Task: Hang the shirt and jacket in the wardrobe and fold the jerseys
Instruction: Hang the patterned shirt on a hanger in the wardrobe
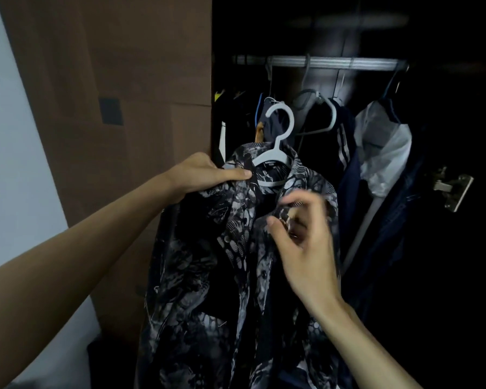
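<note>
The patterned shirt [236, 248] hung on a white hanger [275, 141] that was held up in front of the open wardrobe [446, 136], its hook still free and well below the rail [334, 62], which ran across the top of the opening. The left hand [208, 175] pinched the shirt's shoulder over the hanger's left arm, thumb laid flat along the fabric, so the garment's long axis dropped straight down from that grip. The right hand [306, 237] was at the collar and button edge just below the hanger neck, fingers loosely curled; it was blurred, and I could not tell whether it held the cloth or only brushed it. The hook lay above and slightly right of the left hand, which was the nearer one to it, so lifting the hanger up and back to the rail would probably fall to that hand. Inside the wardrobe, other hangers on the rail already carried a dark striped jacket [345, 141] and a garment under clear plastic [385, 147], with a gap near the hook.
</note>
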The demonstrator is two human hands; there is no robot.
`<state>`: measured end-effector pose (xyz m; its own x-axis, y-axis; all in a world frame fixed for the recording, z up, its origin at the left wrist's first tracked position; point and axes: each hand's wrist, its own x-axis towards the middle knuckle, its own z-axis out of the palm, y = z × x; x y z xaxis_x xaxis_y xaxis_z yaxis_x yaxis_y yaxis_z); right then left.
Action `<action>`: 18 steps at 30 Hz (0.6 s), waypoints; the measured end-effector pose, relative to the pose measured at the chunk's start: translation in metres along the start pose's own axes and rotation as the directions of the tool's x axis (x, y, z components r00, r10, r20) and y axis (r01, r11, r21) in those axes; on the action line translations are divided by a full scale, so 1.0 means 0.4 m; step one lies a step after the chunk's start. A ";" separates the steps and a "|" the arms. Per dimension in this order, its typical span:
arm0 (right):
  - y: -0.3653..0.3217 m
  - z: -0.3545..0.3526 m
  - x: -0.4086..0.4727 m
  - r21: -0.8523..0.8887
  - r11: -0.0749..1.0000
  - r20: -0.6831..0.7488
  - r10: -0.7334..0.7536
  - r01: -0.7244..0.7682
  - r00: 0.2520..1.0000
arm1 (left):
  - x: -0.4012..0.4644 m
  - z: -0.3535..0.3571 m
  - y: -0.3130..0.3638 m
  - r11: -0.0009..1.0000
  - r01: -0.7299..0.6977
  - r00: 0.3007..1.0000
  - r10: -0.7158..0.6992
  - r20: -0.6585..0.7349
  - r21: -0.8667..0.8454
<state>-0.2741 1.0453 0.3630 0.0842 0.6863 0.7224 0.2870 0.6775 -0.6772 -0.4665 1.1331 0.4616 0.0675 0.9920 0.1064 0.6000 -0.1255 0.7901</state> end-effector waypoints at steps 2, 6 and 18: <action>0.003 0.009 -0.004 -0.135 0.985 0.101 -0.098 0.111 0.990 | 0.006 0.012 0.003 1.000 -0.006 1.000 0.006 0.002 0.013; -0.004 0.060 -0.018 -0.477 0.872 0.261 0.025 0.107 0.965 | 0.014 0.031 0.018 1.000 -0.022 1.000 0.022 -0.004 0.013; 0.077 -0.042 0.058 -0.273 0.960 -0.114 -0.093 0.059 0.989 | 0.015 0.018 -0.005 1.000 0.008 1.000 -0.008 0.008 0.019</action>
<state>-0.2473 1.0776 0.3611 0.1658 0.5856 0.7934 0.5414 0.6185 -0.5696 -0.4614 1.1396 0.4563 0.0690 0.9930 0.0955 0.6158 -0.1178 0.7790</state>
